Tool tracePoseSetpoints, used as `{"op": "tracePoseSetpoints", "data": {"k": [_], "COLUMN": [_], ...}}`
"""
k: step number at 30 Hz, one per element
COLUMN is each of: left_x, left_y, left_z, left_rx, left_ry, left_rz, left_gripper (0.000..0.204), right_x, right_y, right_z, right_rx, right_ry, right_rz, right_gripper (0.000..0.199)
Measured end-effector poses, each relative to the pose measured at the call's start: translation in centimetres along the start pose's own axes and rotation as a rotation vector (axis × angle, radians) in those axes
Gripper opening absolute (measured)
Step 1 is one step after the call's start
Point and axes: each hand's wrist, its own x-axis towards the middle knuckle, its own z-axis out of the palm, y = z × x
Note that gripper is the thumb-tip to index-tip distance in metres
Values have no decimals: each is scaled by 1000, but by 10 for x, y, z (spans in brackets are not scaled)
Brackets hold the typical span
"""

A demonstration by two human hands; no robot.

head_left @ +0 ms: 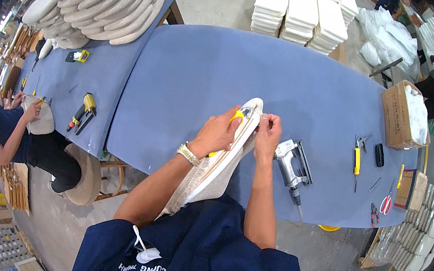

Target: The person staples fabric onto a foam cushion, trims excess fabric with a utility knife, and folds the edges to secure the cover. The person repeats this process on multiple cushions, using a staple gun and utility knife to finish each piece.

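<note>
Since the blue bench (199, 65) is easily the biggest thing here, start with that: it stretches out beyond the pad (223, 170) and off to both sides of it; up to the far left of the pad there's a fat stack of pale cushions (97, 0); the pad itself is tipped up on edge between the two hands, near end down by the dark blue shirt (184, 243); long axis runs away from the body with a lean to the right, rounded tip pointing at the far side; well right of the pad sits an open carton (396, 117); just right of the pad, a silver staple gun (287, 162) lies flat; left hand (216, 134) is on the pad's left side, fingers wrapped round a yellow-handled tool (237, 114) that looks lined up along that long axis; can't tell if they grip the pad too; right hand (268, 136) is across from it, fingers pinched together on the right edge, so the pad lies just left of them; honestly both hands look about equally near the tip; further right of the pad there's a skinny yellow screwdriver (357, 161)
</note>
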Motion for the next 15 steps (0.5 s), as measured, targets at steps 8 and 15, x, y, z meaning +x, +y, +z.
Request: {"op": "tracePoseSetpoints", "data": {"k": [8, 15], "left_x": [-20, -40], "left_y": [-17, 17], "left_z": [27, 54], "left_rx": [-217, 99], "left_ry": [320, 235], "left_rz": [318, 525], "left_gripper": [59, 78], "right_x": [-41, -60], "right_y": [-61, -88], "right_z": [-25, -39], "right_rx": [-192, -99], "right_ry": [1, -208], "right_rz": [-117, -27], "right_gripper": [23, 31]}}
